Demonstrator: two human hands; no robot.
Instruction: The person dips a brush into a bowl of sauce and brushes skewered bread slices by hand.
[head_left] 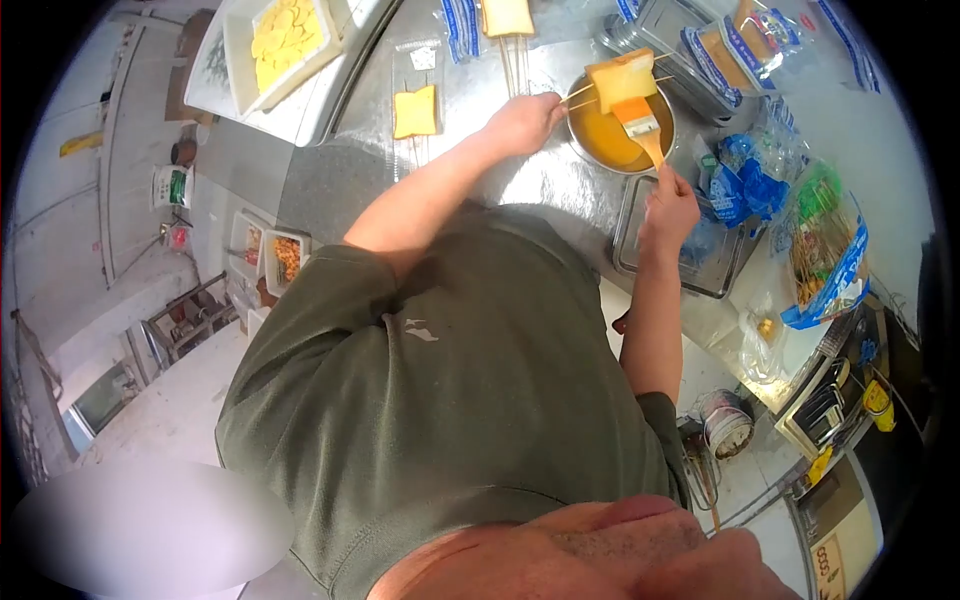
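Observation:
My left hand (pixel 525 123) is closed around the ends of thin wooden skewers. A slice of bread (pixel 622 80) is threaded on them, held above a metal bowl (pixel 672 128) of orange-yellow liquid (pixel 608 138). In my right hand (pixel 668 208) is the handle of a flat brush (pixel 640 122), its orange-coated bristles against the slice's lower edge. Another skewered bread slice (pixel 415 112) lies on the steel table to the left of the bowl. Farther back sits one more skewered slice (pixel 508 17).
A white tub (pixel 240 60) of yellow slices stands at the back left. Right of the bowl are stacked metal trays (pixel 690 70), bagged bread (pixel 745 50) and crumpled blue packaging (pixel 745 185). A metal tray (pixel 630 235) lies by my right forearm, near a bag of skewers (pixel 825 250).

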